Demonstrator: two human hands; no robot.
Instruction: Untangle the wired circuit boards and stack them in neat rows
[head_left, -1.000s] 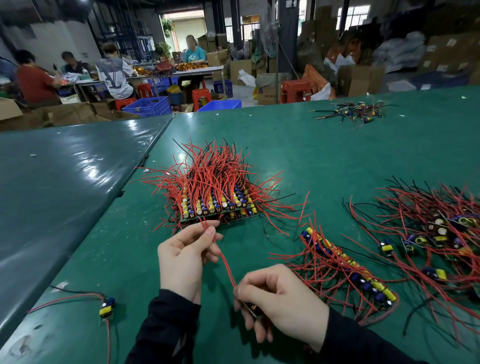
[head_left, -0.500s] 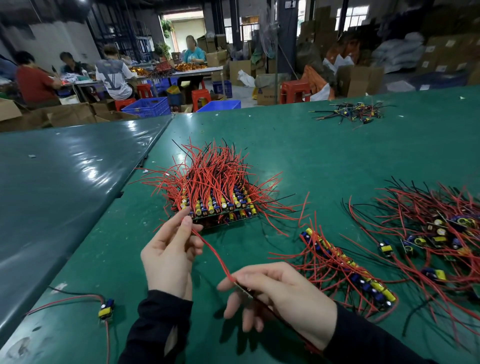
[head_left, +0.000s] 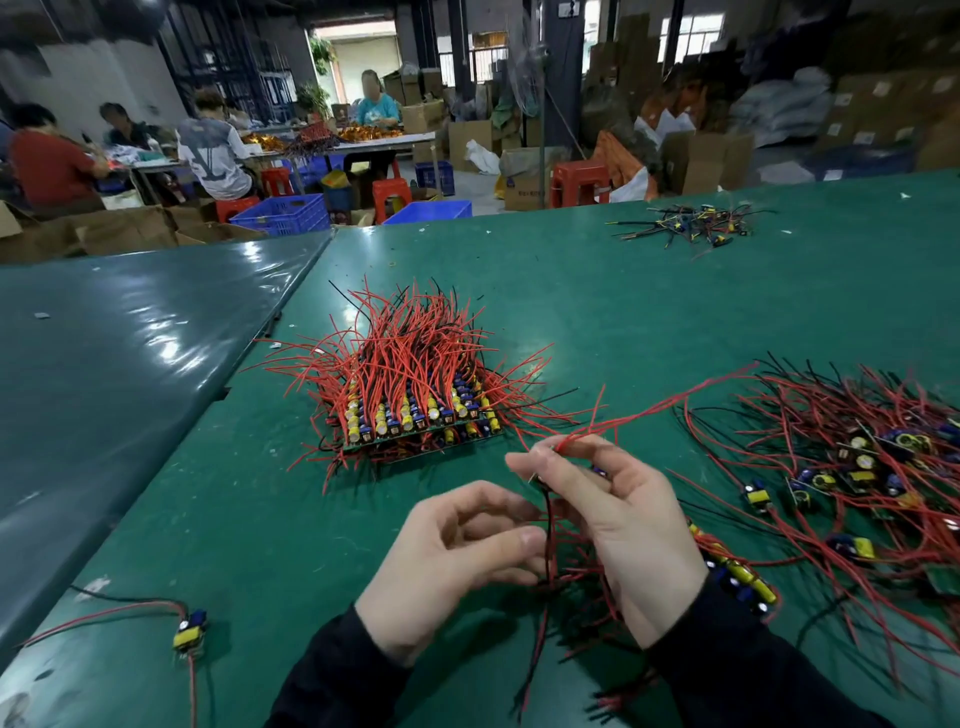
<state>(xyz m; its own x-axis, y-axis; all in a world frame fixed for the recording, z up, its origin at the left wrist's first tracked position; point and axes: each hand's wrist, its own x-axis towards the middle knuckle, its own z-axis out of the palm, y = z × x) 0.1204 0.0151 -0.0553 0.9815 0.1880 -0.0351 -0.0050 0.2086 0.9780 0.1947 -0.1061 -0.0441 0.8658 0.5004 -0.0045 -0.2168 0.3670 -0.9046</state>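
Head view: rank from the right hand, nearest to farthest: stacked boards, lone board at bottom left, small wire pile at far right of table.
From the right hand:
1. Stacked boards, just ahead and to the left.
2. Lone board, near the table's front edge, far left.
3. Small wire pile, far back on the right.
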